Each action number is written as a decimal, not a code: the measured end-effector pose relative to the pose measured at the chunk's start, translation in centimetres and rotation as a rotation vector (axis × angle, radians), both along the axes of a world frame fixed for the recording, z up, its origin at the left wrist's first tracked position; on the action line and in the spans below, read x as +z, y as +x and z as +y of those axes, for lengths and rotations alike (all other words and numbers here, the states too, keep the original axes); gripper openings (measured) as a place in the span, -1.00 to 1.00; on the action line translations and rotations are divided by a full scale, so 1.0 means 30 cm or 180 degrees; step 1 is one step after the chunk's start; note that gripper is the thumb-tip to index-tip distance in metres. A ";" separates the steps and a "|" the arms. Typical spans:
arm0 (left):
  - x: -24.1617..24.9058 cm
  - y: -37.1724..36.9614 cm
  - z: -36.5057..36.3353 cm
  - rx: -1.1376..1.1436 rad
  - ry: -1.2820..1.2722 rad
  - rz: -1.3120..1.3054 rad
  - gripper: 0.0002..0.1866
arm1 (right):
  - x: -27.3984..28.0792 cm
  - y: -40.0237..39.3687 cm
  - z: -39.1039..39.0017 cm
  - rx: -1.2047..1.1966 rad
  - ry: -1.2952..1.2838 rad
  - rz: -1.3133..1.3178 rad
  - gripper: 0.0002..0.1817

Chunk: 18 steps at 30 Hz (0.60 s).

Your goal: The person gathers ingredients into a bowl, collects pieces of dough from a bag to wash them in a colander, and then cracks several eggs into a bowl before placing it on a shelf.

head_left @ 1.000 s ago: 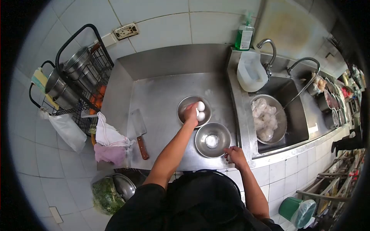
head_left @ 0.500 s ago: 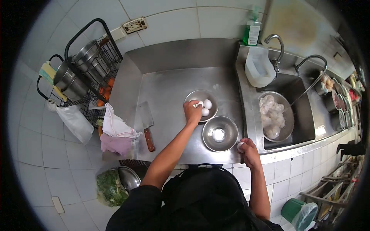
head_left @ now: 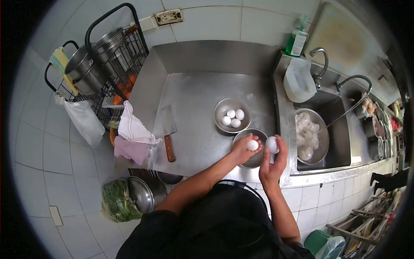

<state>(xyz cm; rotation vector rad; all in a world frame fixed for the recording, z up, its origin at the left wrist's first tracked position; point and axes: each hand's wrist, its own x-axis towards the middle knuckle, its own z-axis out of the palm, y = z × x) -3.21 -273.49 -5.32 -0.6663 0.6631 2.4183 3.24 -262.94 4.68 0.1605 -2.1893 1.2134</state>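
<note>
My left hand (head_left: 243, 149) holds a white egg (head_left: 252, 145) in its curled fingers, palm up, over the near metal bowl (head_left: 254, 165). Another white egg (head_left: 272, 143) is gripped between the thumb and fingers of my right hand (head_left: 272, 166), just right of the first, with a small gap between the two. Both hands cover much of the near bowl, so its inside is only partly seen. Beyond it stands a second metal bowl (head_left: 219, 103) with several white eggs (head_left: 235, 123) inside.
A cleaver (head_left: 169, 134) lies on the steel counter (head_left: 194, 90) at left, near cloths (head_left: 131, 129). Pots fill a black wire rack (head_left: 123, 56). In the sink (head_left: 339, 146) at right is a bowl (head_left: 321, 151) of pale, bagged-looking items. A plastic-wrapped green vegetable (head_left: 116, 200) is below left.
My left hand has come out of the far bowl with an egg. My right hand has lifted its egg from the counter's front edge up beside it. The camera view has shifted slightly.
</note>
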 end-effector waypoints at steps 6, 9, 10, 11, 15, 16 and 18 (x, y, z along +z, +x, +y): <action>-0.076 0.006 0.019 -0.0198 0.0015 -0.0081 -0.74 | -0.173 -0.022 0.009 0.0292 0.1060 -0.0367 -0.54; -0.056 0.013 0.003 -0.0215 0.0011 -0.0186 -0.76 | -0.137 -0.017 0.014 0.0185 0.0700 -0.0457 -0.59; -0.058 0.019 -0.004 -0.0234 0.0161 -0.0079 -0.76 | -0.127 -0.018 0.014 0.0088 0.0332 -0.0586 -0.60; -0.052 0.016 -0.006 -0.0252 0.0315 0.0049 -0.76 | -0.129 -0.018 0.023 0.0149 -0.0475 -0.1045 -0.61; -0.037 0.003 -0.053 -0.0565 0.0000 0.0748 -0.76 | -0.186 -0.089 0.110 0.0892 -0.3091 -0.2388 -0.65; -0.018 0.002 -0.074 -0.0670 -0.0398 0.0776 -0.70 | -0.224 -0.108 0.142 0.1048 -0.3338 -0.2635 -0.64; 0.024 -0.016 -0.109 -0.1063 -0.0898 0.1315 -0.61 | -0.233 -0.129 0.164 0.1279 -0.3512 -0.3066 -0.64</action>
